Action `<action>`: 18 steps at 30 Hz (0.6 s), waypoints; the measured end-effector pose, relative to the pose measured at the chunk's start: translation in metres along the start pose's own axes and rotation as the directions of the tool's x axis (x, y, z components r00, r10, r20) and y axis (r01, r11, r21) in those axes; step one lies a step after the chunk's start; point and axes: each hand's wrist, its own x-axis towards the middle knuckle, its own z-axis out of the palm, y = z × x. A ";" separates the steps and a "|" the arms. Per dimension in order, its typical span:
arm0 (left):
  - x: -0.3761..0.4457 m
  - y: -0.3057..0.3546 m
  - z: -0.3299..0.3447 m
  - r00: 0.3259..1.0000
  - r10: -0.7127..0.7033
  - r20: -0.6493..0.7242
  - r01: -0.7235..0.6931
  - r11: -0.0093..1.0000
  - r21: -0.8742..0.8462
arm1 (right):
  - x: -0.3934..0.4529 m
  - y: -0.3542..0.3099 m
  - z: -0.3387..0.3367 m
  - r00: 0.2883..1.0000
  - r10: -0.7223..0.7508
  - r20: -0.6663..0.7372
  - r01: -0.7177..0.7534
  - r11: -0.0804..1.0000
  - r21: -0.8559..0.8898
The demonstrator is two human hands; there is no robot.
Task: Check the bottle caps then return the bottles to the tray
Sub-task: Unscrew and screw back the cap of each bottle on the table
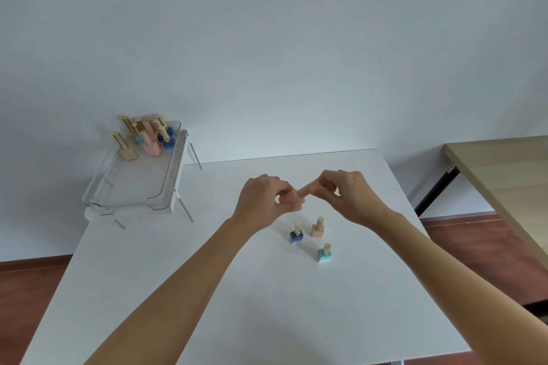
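The pink bottle (298, 198) between the left hand (264, 201) and right hand (345, 191) is mostly covered by fingers, so only a sliver of body and cap shows, and whether the cap is tight cannot be told. In the tray (166, 181), the rear bottles (154, 130) overlap and blur together, so their count is unclear. The wooden table (504, 175) at right is cut off by the picture's edge, as are both forearms at the bottom.

Three bottles (311, 238) stand just below the hands (308, 197); bare tabletop (207, 195) lies open leftward to the tray (133, 178).
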 end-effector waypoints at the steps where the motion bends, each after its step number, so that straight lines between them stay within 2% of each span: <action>1: 0.000 0.000 0.000 1.000 0.001 0.003 -0.001 1.000 -0.002 | 0.000 0.000 -0.001 1.000 -0.003 0.005 0.003 1.000 0.007; 5: 0.002 0.001 0.002 1.000 0.008 0.004 -0.008 1.000 -0.008 | 0.002 -0.003 0.000 0.997 -0.050 -0.065 0.050 0.999 0.006; 9: 0.003 -0.002 0.005 1.000 0.010 -0.008 -0.010 1.000 0.007 | 0.004 -0.003 0.005 0.996 -0.022 -0.091 0.020 0.999 -0.032; 18: 0.001 -0.004 0.013 0.987 0.050 -0.154 -0.039 0.996 0.077 | 0.007 0.000 0.021 0.982 0.009 -0.191 -0.019 0.999 -0.049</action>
